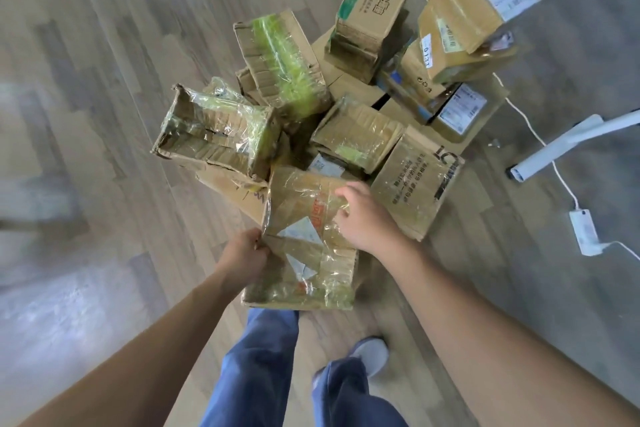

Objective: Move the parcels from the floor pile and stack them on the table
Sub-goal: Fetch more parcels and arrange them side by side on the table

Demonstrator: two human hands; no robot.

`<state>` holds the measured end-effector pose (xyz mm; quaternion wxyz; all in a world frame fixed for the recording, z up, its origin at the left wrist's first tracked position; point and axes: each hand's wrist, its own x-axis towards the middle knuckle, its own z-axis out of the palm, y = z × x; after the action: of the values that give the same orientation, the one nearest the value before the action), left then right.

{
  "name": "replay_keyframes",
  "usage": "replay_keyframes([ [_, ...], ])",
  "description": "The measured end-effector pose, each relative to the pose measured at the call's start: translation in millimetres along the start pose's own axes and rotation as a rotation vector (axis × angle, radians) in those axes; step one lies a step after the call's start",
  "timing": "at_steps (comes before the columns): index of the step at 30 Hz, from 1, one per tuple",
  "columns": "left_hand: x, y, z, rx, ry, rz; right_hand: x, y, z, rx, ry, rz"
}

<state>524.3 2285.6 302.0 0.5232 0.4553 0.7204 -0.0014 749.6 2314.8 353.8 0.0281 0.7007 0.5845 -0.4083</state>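
Head view: the parcel (304,239) sits at the near edge of the pile (346,97), above the person's knees; whether it is clear of the floor (104,114) cannot be told. The left hand (244,255) grips its left edge, fingers curled under the cardboard. The right hand (363,215) holds its right side, fingers bent onto the top face. The parcel is a flat, crumpled brown carton wrapped in glossy clear tape, with torn white label scraps and red print. It is sealed, so its contents are hidden.

The pile is made of taped cardboard boxes, all closed, lying at odd angles on one another. Several are dented and shiny with yellow-green tape; a green-edged box (374,0) has printed characters. The floor is grey-brown wood plank. A white table leg (568,146), white cable (530,125) and adapter (585,230) lie at the right.
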Motion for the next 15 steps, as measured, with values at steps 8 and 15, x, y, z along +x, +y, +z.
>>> replay_keyframes([
  [8,-150.7,33.3,-30.5,-0.12,0.054,0.065,-122.5,-2.0,-70.9,0.019,0.144,-0.045],
  [15,-240.5,154.7,-21.1,-0.078,0.189,0.282,-234.7,38.9,-195.4,0.318,0.2,-0.025],
])
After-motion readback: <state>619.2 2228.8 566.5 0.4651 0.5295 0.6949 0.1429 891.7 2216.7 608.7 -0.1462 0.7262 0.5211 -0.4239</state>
